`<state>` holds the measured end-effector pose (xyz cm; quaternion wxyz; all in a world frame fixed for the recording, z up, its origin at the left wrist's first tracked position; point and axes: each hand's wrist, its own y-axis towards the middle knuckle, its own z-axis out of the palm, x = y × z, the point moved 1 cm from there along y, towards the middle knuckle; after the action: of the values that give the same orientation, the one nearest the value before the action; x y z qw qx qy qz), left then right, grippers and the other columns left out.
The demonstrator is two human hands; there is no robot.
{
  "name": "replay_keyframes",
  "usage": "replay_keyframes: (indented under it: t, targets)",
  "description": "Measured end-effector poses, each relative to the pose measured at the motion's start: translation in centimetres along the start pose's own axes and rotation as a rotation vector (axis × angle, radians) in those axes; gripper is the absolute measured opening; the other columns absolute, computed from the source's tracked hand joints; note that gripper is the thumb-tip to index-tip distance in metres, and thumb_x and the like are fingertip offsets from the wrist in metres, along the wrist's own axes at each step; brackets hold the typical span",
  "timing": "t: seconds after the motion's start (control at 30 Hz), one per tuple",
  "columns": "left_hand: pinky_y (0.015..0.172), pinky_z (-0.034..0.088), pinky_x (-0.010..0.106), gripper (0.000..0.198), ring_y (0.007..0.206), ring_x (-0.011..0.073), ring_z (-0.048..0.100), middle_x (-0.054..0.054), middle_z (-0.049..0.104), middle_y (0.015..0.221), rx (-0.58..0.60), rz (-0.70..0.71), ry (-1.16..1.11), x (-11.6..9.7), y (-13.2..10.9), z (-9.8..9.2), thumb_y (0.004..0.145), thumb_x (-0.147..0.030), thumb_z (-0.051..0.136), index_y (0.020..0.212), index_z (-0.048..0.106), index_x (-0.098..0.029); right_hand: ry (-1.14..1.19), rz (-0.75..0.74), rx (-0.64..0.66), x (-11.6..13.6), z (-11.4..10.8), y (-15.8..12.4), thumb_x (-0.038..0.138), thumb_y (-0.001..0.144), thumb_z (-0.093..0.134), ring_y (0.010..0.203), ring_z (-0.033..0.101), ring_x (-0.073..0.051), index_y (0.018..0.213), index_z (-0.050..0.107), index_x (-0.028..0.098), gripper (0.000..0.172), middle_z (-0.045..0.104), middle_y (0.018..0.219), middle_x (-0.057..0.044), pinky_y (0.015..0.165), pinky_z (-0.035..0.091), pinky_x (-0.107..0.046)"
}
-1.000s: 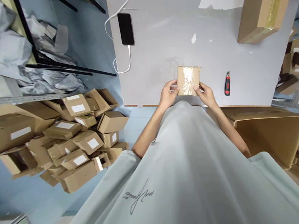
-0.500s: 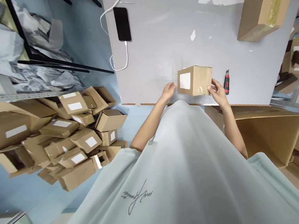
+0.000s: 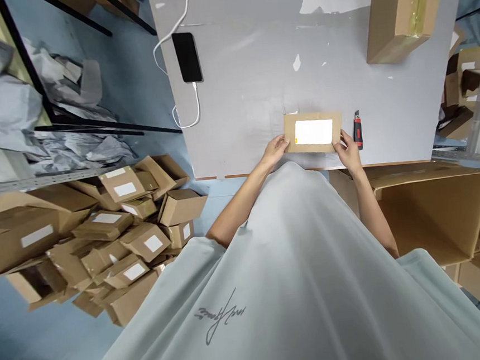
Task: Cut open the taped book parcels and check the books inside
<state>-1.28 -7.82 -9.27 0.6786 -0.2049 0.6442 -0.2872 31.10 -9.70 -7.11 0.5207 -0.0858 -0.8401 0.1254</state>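
A small brown cardboard box [image 3: 290,136] with a white label on its upper face lies on the grey table [image 3: 255,61] near the front edge. My left hand [image 3: 276,149] grips its left end, fingers curled against the side. At the box's right end my right hand [image 3: 349,149] holds on in the same way. A red and black utility knife [image 3: 358,130] lies on the table just right of my right hand.
A black phone [image 3: 187,57] on a white cable lies at the table's far left. A larger taped carton [image 3: 404,11] stands at the back right. Several labelled boxes [image 3: 114,230] are heaped on the floor at left. An open carton [image 3: 436,207] stands at right.
The box has been turned over between my hands: first its taped face was up, then it was tilted, and now its labelled face is up. My left hand is back on it.
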Motion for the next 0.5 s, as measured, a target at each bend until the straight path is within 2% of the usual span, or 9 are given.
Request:
replay_keyframes:
  t: [0.13, 0.2, 0.3, 0.4, 0.5]
  targets:
    - [0.128, 0.054, 0.053, 0.043, 0.151, 0.0336, 0.066, 0.013, 0.073, 0.159, -0.111, 0.04, 0.071, 0.3, -2.2, -3.6, 0.101, -0.039, 0.071, 0.141, 0.077, -0.023, 0.094, 0.064, 0.085, 0.5, 3.8, 0.7, 0.088, 0.092, 0.068, 0.148, 0.07, -0.038, 0.155, 0.071, 0.021, 0.092, 0.07, 0.164, -0.018, 0.127, 0.058, -0.056]
    - [0.128, 0.054, 0.053, 0.043, 0.15, 0.0321, 0.067, 0.013, 0.074, 0.158, -0.176, 0.002, 0.078, 0.8, -3.1, -5.1, 0.1, -0.036, 0.07, 0.14, 0.077, -0.023, 0.041, 0.116, 0.114, 0.8, 6.0, 1.1, 0.087, 0.088, 0.071, 0.141, 0.075, -0.04, 0.145, 0.075, 0.019, 0.089, 0.076, 0.154, -0.02, 0.122, 0.061, -0.058]
    - [0.126, 0.055, 0.053, 0.053, 0.139, 0.0299, 0.074, 0.017, 0.076, 0.153, -0.237, -0.089, 0.041, 1.6, -3.9, -6.4, 0.099, -0.033, 0.068, 0.151, 0.069, -0.019, -0.134, 0.207, 0.072, 0.9, 8.0, 1.7, 0.078, 0.083, 0.082, 0.131, 0.078, -0.043, 0.142, 0.075, 0.016, 0.087, 0.078, 0.148, -0.023, 0.118, 0.062, -0.064]
    - [0.126, 0.054, 0.052, 0.057, 0.134, 0.0295, 0.077, 0.022, 0.074, 0.154, -0.223, -0.119, 0.001, 1.8, -3.5, -7.0, 0.104, -0.031, 0.066, 0.157, 0.063, -0.013, -0.198, 0.234, 0.09, 0.7, 8.1, 2.7, 0.069, 0.08, 0.089, 0.134, 0.076, -0.043, 0.148, 0.072, 0.013, 0.089, 0.074, 0.153, -0.026, 0.122, 0.059, -0.065]
    - [0.127, 0.053, 0.049, 0.057, 0.146, 0.0312, 0.071, 0.026, 0.066, 0.164, -0.224, -0.11, -0.009, 1.1, -1.7, -7.0, 0.106, -0.031, 0.066, 0.16, 0.062, -0.011, -0.148, 0.258, 0.066, 0.6, 7.0, 4.3, 0.072, 0.082, 0.087, 0.143, 0.071, -0.043, 0.155, 0.068, 0.011, 0.097, 0.065, 0.164, -0.028, 0.127, 0.056, -0.064]
